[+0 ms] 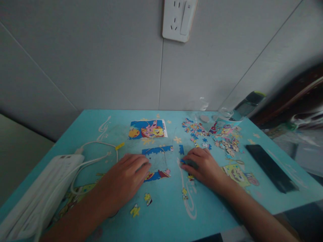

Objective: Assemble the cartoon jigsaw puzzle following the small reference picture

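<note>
Pale-grey panelled wall (108, 67) w/ white plastic socket plate (178, 20) backs a light-blue cartoon-print surface (168, 215), where a person works w/ both hands. L hand (133, 169), fingers together & curled, rests at left end of a part-built cardboard jigsaw border (158, 150); can't tell if its grip has anything. R hand's (200, 165) grip, thumb & fingertips, pinches a small blue jigsaw piece (182, 161) right of the border, just below an upright blue edge piece (181, 149). Printed cartoon picture card (146, 129) lies beyond; loose multicolour pieces (228, 144) heaped far R; yellow piece (135, 210) nr front. White plastic power strip (42, 198) at L, flat black slab (271, 167) at R.
</note>
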Demonstrator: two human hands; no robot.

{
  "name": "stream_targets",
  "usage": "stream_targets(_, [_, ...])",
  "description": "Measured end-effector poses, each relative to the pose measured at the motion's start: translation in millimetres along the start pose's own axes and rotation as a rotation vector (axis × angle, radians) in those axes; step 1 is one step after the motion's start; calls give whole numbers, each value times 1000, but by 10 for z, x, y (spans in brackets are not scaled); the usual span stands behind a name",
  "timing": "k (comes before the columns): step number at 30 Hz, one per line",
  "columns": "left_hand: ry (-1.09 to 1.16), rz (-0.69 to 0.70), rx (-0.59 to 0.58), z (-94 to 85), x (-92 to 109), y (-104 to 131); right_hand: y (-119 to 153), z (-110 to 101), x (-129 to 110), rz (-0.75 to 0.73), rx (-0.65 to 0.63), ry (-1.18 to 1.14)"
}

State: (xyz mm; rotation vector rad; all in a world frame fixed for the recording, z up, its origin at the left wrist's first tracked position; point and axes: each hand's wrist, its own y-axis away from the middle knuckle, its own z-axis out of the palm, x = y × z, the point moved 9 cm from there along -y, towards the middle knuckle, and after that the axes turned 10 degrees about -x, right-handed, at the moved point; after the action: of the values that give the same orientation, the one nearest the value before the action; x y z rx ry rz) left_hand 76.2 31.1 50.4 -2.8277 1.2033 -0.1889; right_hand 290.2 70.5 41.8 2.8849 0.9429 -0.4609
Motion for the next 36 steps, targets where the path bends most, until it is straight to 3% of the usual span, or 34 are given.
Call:
stream_targets(11, [35, -7, 58, -111, 35, -13, -29, -66, -37, 75, 98, 225])
stream_targets(19, [8, 3, 17, -40, 18, 8, -39, -72, -72, 54, 116, 257])
stream_targets(36, [-31, 39, 24, -84, 71, -18, -98, -32, -153, 36, 147, 358])
